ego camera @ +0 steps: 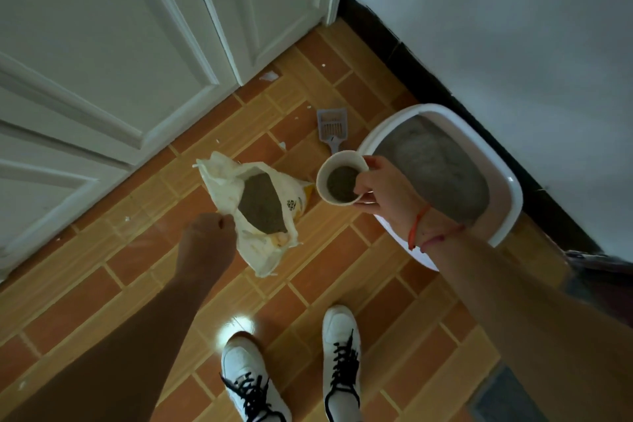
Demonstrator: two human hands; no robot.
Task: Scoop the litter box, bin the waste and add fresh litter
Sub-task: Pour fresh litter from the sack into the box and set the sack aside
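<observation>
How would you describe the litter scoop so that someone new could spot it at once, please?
Start at the white litter box along the dark skirting. On the tiled floor beside its far left rim, toward the white doors, lies the litter scoop. It is the only flat, grey-lilac slotted piece, unlike the round cup and the crumpled bag.

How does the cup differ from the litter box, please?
The cup is small and round; the litter box is large and oblong. The right hand holds the cup up; the litter box rests on the floor by the wall. Both are white and hold grey litter.
</observation>
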